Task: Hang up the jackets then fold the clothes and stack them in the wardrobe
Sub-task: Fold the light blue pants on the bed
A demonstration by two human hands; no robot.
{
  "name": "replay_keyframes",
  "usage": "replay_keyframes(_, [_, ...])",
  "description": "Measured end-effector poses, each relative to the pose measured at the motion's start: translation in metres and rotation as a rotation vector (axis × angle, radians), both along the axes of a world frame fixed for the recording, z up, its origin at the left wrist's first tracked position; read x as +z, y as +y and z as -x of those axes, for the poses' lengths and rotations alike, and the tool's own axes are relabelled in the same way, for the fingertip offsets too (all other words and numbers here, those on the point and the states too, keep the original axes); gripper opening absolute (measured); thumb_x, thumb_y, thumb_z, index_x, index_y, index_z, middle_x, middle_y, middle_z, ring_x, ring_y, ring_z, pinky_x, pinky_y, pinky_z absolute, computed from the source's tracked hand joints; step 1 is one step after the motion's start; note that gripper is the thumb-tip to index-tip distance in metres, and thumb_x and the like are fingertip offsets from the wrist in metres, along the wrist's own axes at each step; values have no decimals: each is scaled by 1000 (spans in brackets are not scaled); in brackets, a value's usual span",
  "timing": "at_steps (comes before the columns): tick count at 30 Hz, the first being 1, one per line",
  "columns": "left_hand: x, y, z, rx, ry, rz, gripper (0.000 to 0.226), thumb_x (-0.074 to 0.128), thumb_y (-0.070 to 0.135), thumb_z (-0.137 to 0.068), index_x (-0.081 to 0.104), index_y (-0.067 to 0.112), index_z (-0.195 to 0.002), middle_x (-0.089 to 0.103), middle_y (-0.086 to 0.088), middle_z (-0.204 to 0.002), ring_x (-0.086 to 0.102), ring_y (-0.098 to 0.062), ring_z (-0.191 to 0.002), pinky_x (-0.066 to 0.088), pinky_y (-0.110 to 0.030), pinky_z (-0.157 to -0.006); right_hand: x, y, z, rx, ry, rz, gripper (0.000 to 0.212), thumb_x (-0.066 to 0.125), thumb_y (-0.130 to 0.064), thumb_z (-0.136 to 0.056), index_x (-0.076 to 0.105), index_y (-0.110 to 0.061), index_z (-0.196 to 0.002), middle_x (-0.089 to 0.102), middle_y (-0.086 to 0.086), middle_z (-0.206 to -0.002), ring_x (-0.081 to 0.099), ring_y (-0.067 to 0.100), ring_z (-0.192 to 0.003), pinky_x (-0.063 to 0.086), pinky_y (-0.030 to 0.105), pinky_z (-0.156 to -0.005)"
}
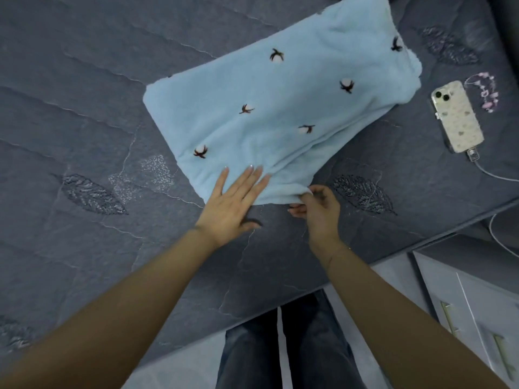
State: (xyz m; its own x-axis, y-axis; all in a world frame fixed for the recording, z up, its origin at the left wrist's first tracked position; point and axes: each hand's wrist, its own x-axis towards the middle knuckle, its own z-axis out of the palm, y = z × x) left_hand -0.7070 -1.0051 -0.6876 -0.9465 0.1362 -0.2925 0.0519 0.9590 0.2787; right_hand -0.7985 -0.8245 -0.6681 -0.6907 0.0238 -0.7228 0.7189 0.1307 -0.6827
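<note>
- The left hand (229,202) reaches forward on a bare, outstretched forearm, palm down, fingers straight and slightly spread; its fingertips lie flat on the near edge of the folded light-blue fleece garment (275,108), while the heel of the hand is over the bed.
- The right hand (317,206) comes in beside it with the wrist bent, thumb and curled fingers pinching the near corner of the same garment, which bunches up at the grip.
- Both hands are at the garment's near edge, the left one flat and wide, the right one closed on cloth, and they are just apart from each other.
- One garment shows: a fluffy, roughly rectangular fold lying slantwise on the dark grey quilted bedspread (84,108), with seven small embroidered dark-and-white cotton-boll motifs counted on its top face.
- Right of the garment, close to its far end, lies one phone in a pale patterned case (457,116), camera side up, with one white charging cable (494,175) plugged into its near end and running off the bed.
- Just beyond the phone lies one pink-and-lilac beaded strap (486,89).
- Near and right of the garment, past the bed's edge, stands a white cabinet with two brass-coloured handles (471,310).
- The person's two legs in dark jeans (283,346) stand at the bed's near edge, below the garment.
</note>
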Motion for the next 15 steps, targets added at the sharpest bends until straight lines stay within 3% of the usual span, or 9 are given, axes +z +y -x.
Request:
replay_keyframes(3, [0,10,8,151,-1,-53,101,66,65,-77,25,12,-153,25,-2,-160,20,-18,-148,5,-54,-120,19,-23,9,-88,18,77,7,60,-1,-91,58,-7,-90,68,16,-74,63,18,-54,55,26,-54])
replay_keyframes(5, [6,10,22,308,75,-142,79,67,60,-80,48,13,-141,50,-1,-145,44,-18,-135,15,-49,-117,30,-47,25,-149,-1,119,6,59,0,-91,58,-5,-95,66,18,-79,63,17,-58,56,25,-56])
replay_keyframes(7, [10,7,38,398,131,-148,49,61,52,-89,63,15,-122,63,2,-124,55,-20,-117,24,-42,-106,36,-66,43,-134,-49,164,9,57,0,-93,59,-3,-101,65,19,-88,64,20,-70,58,25,-66])
replay_keyframes(9, [7,3,48,488,79,-155,33,48,45,-98,67,17,-100,65,4,-107,57,-21,-105,25,-37,-94,36,-71,53,30,-109,181,12,54,-4,-96,60,-8,-106,67,18,-99,65,22,-87,56,28,-84])
replay_keyframes(11, [7,-3,63,611,-17,-168,39,40,43,-102,62,19,-80,63,3,-99,55,-21,-100,25,-36,-89,32,-59,63,122,-145,163,16,54,-9,-97,59,-11,-112,70,15,-103,67,21,-92,55,29,-89])
replay_keyframes(13, [2,-4,80,618,-106,-91,44,37,45,-102,65,17,-81,62,2,-101,54,-20,-101,26,-37,-89,28,-31,82,62,-81,59,24,59,-13,-95,60,-3,-117,69,13,-100,66,20,-89,56,28,-84])
replay_keyframes(15, [-5,-4,88,606,-142,-53,41,37,44,-101,70,20,-94,61,3,-105,52,-18,-104,23,-36,-88,20,1,111,-38,-76,9,39,63,-24,-94,56,-4,-127,63,10,-112,61,20,-103,52,30,-90])
